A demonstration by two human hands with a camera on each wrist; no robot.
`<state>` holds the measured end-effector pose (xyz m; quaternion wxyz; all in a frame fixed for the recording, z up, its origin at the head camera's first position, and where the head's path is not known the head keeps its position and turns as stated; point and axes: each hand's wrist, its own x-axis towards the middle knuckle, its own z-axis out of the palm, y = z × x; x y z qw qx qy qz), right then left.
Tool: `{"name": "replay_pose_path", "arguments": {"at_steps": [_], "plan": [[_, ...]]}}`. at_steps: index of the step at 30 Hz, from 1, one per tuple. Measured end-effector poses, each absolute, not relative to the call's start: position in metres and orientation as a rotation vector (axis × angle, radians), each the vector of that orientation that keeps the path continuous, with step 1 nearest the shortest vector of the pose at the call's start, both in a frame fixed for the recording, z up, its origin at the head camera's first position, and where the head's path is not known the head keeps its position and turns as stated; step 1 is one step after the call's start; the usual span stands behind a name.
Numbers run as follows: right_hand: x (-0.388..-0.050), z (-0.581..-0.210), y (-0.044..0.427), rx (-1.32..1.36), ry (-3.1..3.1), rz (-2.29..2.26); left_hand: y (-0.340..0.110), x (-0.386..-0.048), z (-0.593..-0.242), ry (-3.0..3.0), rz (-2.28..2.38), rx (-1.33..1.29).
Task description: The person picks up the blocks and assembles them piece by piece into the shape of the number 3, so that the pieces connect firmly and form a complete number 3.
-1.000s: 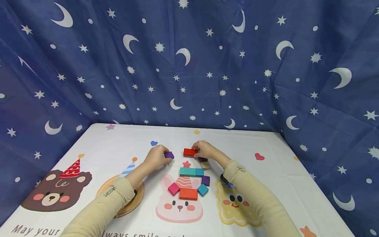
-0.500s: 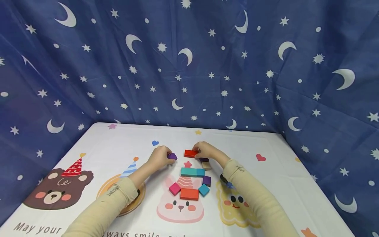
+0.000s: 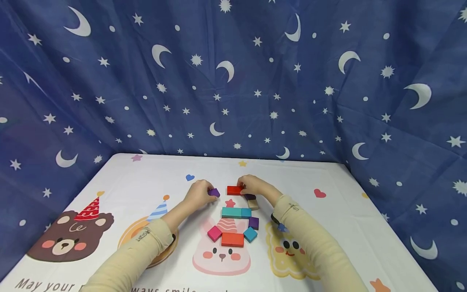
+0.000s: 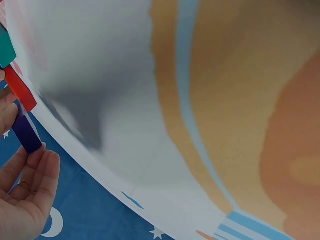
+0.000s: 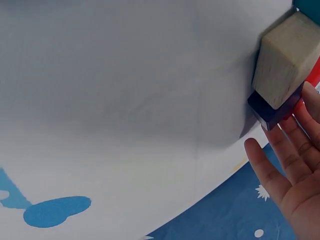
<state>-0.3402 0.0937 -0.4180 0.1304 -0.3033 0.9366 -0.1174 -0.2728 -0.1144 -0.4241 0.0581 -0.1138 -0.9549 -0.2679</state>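
Observation:
In the head view my left hand pinches a purple block between thumb and fingers, just left of a red block. In the left wrist view, this purple block lies close to the red block's end. My right hand has its fingertips about the red block's right end. Partly under that hand is a dark purple block. A plain wooden block adjoins it. The right wrist view has the fingertips beside the dark purple block, below the wooden block.
Nearer the front lie a teal block, a blue block, a purple block, a turned blue block, an orange-red block and a pink block. A starry blue curtain hangs behind the printed tablecloth.
My left hand has moved slightly right with the purple block, closer to the red block. The right hand stays at the red block. The front blocks keep their arrangement.

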Motion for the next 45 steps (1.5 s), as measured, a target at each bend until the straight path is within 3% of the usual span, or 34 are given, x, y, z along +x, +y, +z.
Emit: {"name": "replay_pose_path", "arguments": {"at_steps": [45], "plan": [[-0.335,-0.408,0.083,-0.708,2.776,-0.266,-0.096,-0.292,-0.424,-2.968,-0.868,-0.164]]}}
